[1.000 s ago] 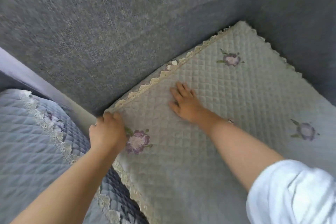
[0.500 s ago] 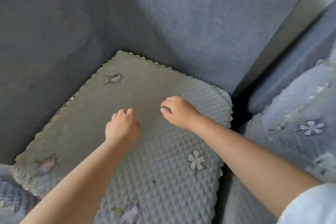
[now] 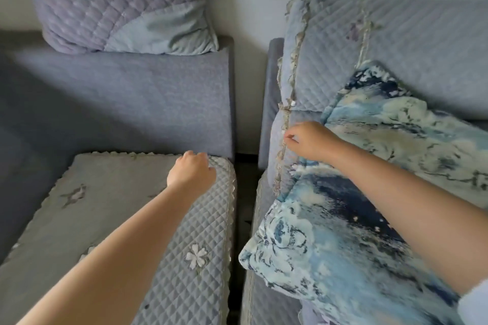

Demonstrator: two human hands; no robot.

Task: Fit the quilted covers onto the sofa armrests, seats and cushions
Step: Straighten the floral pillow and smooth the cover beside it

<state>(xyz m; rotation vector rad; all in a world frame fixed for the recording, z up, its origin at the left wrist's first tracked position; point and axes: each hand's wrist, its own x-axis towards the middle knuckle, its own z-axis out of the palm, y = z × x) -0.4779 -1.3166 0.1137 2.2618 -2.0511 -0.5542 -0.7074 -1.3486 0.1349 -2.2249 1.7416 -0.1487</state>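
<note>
Curled fingers of the left hand (image 3: pixel 191 173) rest on the far right corner of the quilted seat cover (image 3: pixel 169 253), though whether they actually grip the fabric cannot be told. Across the gap, the right hand (image 3: pixel 307 141) pinches the lace trim (image 3: pixel 284 140) of the quilted armrest cover (image 3: pixel 396 47) between thumb and forefinger, its wrist lying on a blue patterned cushion (image 3: pixel 343 232). Behind the seat, a quilted pillow (image 3: pixel 118 2) sits on the bare grey backrest (image 3: pixel 126 103).

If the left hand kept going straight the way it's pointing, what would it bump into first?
Probably the bare grey sofa backrest just beyond the seat cover's far edge, where the left hand sits curled; depth is hard to judge.
</note>
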